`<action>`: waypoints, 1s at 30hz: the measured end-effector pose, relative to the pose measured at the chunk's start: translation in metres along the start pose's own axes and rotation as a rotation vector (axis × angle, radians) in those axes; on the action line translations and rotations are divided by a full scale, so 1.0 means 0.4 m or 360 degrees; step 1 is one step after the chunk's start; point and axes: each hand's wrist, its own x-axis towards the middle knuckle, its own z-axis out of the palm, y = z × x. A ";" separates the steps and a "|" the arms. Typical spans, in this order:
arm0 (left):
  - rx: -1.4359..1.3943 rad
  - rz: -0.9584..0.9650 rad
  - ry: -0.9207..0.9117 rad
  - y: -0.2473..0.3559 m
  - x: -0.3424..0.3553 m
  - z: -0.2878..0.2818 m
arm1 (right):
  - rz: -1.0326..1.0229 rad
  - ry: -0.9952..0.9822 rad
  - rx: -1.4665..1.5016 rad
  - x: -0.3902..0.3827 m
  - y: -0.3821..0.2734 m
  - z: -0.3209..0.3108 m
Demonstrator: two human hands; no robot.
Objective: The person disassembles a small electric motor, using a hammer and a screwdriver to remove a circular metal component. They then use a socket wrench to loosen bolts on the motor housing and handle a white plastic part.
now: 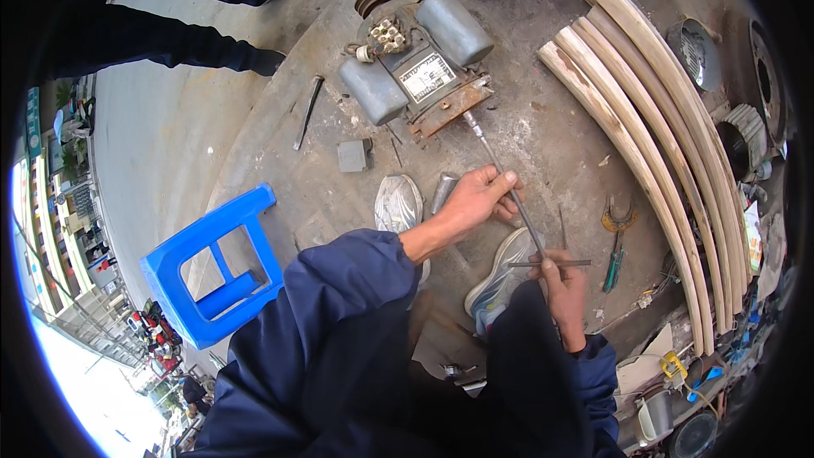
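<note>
An electric motor [397,68] with two grey cylindrical capacitors lies on the ground ahead of me. Its rusty end bracket [452,110] faces me. From there a long T-handle socket wrench [527,222] runs toward me, its bright socket end at the bracket. Whether the socket sits on a bolt is too small to tell. My left hand [479,202] closes around the middle of the shaft. Nearer to me, my right hand [563,290] grips the wrench where the crossbar meets the shaft.
A blue plastic stool [212,267] stands at left. Around the motor lie a chisel-like bar [308,112], a grey box [353,155] and a metal cylinder [443,192]. Green-handled pliers [613,267] and long wooden poles [627,110] lie at right. Another person's legs [186,13] show at upper left.
</note>
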 end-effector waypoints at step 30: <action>0.0059 -0.0111 0.0104 -0.071 -0.075 -0.165 | 0.0231 -0.0217 -0.0008 0.028 0.081 0.092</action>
